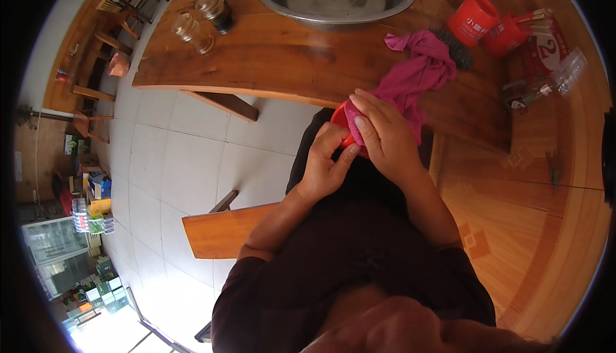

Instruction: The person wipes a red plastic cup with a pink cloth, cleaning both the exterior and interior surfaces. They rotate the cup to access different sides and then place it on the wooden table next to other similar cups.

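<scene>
My left hand (327, 160) grips the near left rim of a red plastic container (340, 116), held over my lap just off the table's edge. A magenta cloth (409, 78) is in my right hand (385, 136), pressed against the container's rim. The rest of the cloth trails up onto the wooden table (288, 59). Beside its far end lies a dark steel-wool scourer (455, 47). My hands and the cloth hide most of the container.
A wide metal basin (337, 16) stands at the table's far side. Two glass condiment jars (192, 35) are at left. On the right are a red cup (474, 18), another red cup with chopsticks (505, 35) and a clear glass bottle (527, 94). A wooden bench (231, 230) is beside me.
</scene>
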